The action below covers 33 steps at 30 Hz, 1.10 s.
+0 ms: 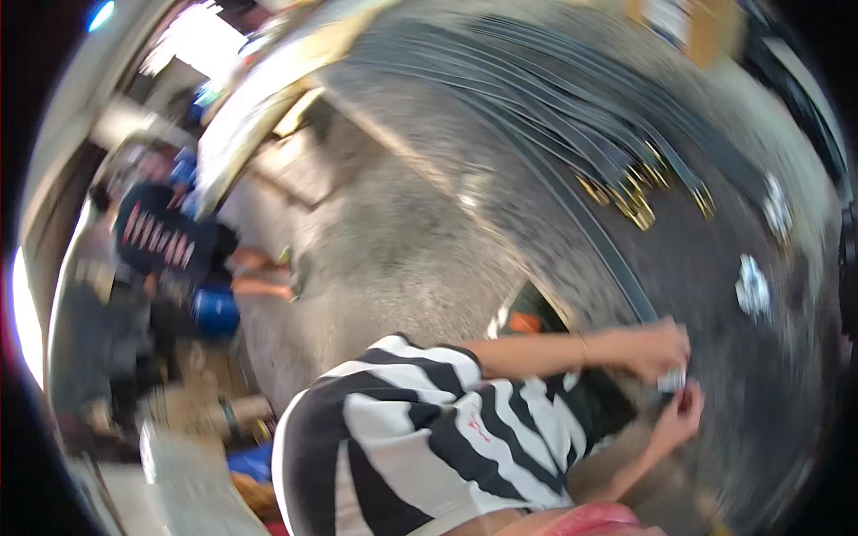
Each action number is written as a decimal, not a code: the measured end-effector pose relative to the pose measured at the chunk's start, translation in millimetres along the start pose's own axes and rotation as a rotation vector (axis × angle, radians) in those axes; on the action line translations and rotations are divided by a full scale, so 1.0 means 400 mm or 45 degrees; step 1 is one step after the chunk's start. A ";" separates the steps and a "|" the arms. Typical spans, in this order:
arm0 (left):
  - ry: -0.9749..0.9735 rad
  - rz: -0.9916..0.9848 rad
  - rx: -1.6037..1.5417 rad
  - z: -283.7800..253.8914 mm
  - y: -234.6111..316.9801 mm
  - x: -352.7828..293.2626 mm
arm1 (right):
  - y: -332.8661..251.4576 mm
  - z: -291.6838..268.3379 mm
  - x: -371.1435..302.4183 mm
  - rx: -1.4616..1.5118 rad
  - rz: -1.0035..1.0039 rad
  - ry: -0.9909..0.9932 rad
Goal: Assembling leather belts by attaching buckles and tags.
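Note:
A long dark grey belt (617, 268) runs across the dark work surface to my left hand (648, 348), whose fingers are closed at its near end. A small whitish, shiny piece (670, 381) shows between my hands, blurred; it may be a wrapped belt end. My right hand (681, 418) pinches at it from the other side. Beyond my hands lies a bundle of dark grey belts (536, 98) with gold buckles (636, 201). One more belt end carries a buckle in clear wrapping (776, 213).
Crumpled clear plastic (753, 286) lies on the dark work surface (751, 375). A cardboard box (710, 31) stands at the far edge. Off to the left a person in a dark shirt (165, 232) sits near a blue container (215, 311). Concrete floor (402, 241) lies between.

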<state>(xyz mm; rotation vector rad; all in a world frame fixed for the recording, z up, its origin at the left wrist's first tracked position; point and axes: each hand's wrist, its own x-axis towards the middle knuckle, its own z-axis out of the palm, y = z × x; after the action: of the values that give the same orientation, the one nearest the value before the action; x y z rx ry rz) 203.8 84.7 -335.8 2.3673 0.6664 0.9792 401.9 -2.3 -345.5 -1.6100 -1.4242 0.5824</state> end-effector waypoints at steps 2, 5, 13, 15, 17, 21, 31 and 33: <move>0.116 0.002 -0.028 -0.036 0.003 -0.018 | -0.031 0.013 0.004 -0.126 -0.145 0.001; 0.017 -0.002 -0.060 -0.033 -0.023 -0.014 | -0.088 0.010 0.012 -0.205 -0.303 0.110; -0.128 -0.079 -0.059 -0.027 0.021 0.007 | -0.096 -0.013 0.003 -0.198 -0.241 0.144; -0.125 -0.089 -0.044 -0.024 0.039 0.003 | -0.101 -0.019 0.006 -0.164 -0.200 0.099; -0.053 -0.117 0.047 -0.012 0.050 -0.002 | -0.111 -0.025 0.014 -0.130 -0.166 0.051; -0.025 -0.127 0.050 -0.008 0.032 -0.023 | -0.118 -0.035 0.028 -0.129 -0.097 -0.098; 0.730 0.094 0.192 -0.420 0.246 0.088 | -0.450 -0.314 0.013 -0.030 -0.613 0.492; 1.748 0.318 -0.521 -0.513 0.400 0.169 | -0.553 -0.615 0.062 -1.414 -1.829 0.109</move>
<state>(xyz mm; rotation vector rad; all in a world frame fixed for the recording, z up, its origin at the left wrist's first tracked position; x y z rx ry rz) 133.4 54.6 -78.1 1.1625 0.4876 2.5433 488.4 -64.1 -31.1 -0.7640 -2.4853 -1.2570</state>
